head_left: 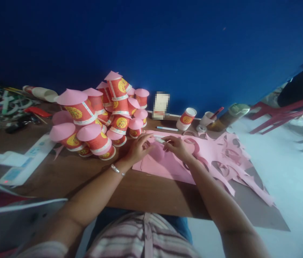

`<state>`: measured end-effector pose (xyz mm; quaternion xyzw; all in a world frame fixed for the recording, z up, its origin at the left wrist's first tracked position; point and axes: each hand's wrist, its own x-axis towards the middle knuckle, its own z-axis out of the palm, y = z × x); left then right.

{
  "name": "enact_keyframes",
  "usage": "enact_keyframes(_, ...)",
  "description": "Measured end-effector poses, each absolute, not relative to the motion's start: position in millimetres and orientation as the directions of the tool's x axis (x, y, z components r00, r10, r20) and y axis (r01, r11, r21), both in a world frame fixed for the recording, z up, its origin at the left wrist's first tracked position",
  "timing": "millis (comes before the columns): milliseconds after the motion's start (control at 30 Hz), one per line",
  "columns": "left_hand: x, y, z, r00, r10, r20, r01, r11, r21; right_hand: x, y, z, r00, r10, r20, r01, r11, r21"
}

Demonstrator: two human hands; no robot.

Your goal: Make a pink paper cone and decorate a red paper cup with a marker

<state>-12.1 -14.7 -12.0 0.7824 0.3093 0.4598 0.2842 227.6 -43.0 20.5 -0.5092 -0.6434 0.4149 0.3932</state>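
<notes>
Over the pink paper sheets (pixel 164 172), my two hands are close together. My right hand (pixel 176 147) is closed, with its fingers pinching a small white object (pixel 159 139), too blurred to name. My left hand (pixel 140 147) is at the other side of this object, fingers curved inward; whether it grips the object or paper is unclear. Just below the fingers is a rounded pink paper piece (pixel 157 152). Left of my hands, red paper cups (pixel 119 123) with yellow prints and pink cone tops (pixel 89 132) are heaped in a pile.
A white-and-blue pen (pixel 167 128), a red cup (pixel 186 119), a white cup (pixel 208 119) and a bottle (pixel 232 116) stand or lie behind the paper. Cut pink scraps (pixel 229 154) spread rightward. At left are a power strip (pixel 29 159) and clutter (pixel 11 111). A blue wall (pixel 151 46) rises behind.
</notes>
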Motion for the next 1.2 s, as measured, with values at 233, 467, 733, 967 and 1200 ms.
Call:
enact_keyframes(233,-11,-20,-7,0.444,0.727,0.524,0.23,-0.658,0.717,218,-53,7,-0.163,0.986,-0.02,-0.043,-0.027,-0.999)
enact_keyframes(467,-16,-17,-13,0.394,0.8,0.453,0.243,-0.566,0.788,222,-55,7,-0.078,0.996,-0.047,-0.111,-0.056,-0.992)
enact_keyframes(733,-15,-3,-18,0.409,0.763,0.501,0.462,-0.646,0.607,228,-54,9,-0.087,0.992,-0.096,-0.282,-0.117,-0.952)
enact_keyframes(967,-7,-3,-21,0.472,0.8,0.369,0.615,-0.599,0.512,227,-52,2,-0.125,0.985,-0.116,-0.312,-0.15,-0.938)
enact_keyframes(1200,-10,-1,-22,0.412,0.795,0.446,0.554,-0.607,0.57,225,-52,-3,-0.108,0.99,-0.09,-0.29,-0.118,-0.95)
